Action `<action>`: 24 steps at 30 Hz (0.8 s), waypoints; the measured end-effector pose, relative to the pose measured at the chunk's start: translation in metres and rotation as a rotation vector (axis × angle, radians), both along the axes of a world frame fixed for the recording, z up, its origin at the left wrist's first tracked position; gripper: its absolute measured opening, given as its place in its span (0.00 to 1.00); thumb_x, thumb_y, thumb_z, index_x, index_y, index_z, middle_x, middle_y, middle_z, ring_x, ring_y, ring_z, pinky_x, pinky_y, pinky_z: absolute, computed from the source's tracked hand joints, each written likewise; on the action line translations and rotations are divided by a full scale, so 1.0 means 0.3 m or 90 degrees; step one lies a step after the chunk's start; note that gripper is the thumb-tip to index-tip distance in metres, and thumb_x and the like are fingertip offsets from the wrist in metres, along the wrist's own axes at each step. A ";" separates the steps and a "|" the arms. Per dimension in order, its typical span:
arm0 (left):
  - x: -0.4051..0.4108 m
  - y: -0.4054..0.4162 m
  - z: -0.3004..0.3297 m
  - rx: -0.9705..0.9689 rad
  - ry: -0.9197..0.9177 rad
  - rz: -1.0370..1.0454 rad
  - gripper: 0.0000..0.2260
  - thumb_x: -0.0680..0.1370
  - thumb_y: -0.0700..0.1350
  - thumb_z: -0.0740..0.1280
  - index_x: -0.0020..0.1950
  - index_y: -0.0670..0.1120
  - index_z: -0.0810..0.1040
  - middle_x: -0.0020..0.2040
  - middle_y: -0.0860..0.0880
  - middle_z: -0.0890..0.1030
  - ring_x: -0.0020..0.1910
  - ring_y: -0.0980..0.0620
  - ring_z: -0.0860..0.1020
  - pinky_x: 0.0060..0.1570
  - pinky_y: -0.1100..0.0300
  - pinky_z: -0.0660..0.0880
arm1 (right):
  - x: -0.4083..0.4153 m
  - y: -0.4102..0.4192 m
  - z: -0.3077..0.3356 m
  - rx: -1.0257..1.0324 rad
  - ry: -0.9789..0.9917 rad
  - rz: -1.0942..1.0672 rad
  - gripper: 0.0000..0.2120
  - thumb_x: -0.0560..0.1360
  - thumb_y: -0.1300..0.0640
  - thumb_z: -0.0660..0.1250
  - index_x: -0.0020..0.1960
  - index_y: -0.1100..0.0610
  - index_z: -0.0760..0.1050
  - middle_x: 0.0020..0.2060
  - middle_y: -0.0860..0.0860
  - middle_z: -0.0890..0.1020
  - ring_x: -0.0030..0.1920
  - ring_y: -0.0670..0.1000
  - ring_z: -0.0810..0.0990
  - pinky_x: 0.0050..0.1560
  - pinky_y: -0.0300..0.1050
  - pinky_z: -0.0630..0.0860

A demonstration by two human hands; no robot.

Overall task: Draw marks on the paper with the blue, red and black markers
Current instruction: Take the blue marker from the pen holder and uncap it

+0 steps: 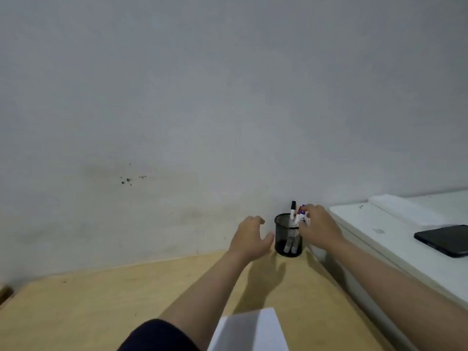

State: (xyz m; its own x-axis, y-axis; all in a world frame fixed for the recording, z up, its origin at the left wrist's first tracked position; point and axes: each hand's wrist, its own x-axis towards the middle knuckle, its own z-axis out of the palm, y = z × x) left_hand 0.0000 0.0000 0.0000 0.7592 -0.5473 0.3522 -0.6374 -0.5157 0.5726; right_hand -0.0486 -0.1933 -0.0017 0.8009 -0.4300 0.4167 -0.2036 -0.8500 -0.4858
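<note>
Two hands: both reach to the far edge of the desk, converging on one holder, with no marker lifted clear yet.
Right hand: the right hand (319, 229) has its fingertips (307, 211) pinched together around the tops of the blue-capped marker (303, 207) and the red-capped marker (300, 211), both sitting in the holder; which of the two it actually grips cannot be told.
Left hand: the left hand (250, 236) hovers open, fingers spread and curled, just beside the holder's left wall, holding nothing; it looks poised to steady the cup.
Holder: the round black wire-mesh pen cup (287, 239) stands upright on the pale wooden desk (101, 305), close to the grey wall (228, 97).
Black marker: the white-barrelled marker with the black cap (293, 210) stands in the cup, left of the other two, untouched.
Paper: the white sheet of paper (253, 330) lies at the near edge of the desk, well apart from the cup; the visible part appears blank.
Surroundings: a white cabinet top (395, 239) to the right carries a dark phone (445, 239).
Progress: apparently the very start, with nothing drawn where the sheet shows and all three colours left to do.
</note>
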 end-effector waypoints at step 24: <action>0.096 -0.251 -0.069 -0.154 0.098 0.058 0.12 0.75 0.50 0.65 0.47 0.41 0.80 0.46 0.44 0.82 0.48 0.47 0.78 0.46 0.58 0.73 | 0.033 -0.028 0.104 -0.054 -0.366 0.107 0.06 0.72 0.66 0.68 0.49 0.62 0.78 0.43 0.53 0.76 0.37 0.47 0.77 0.40 0.31 0.73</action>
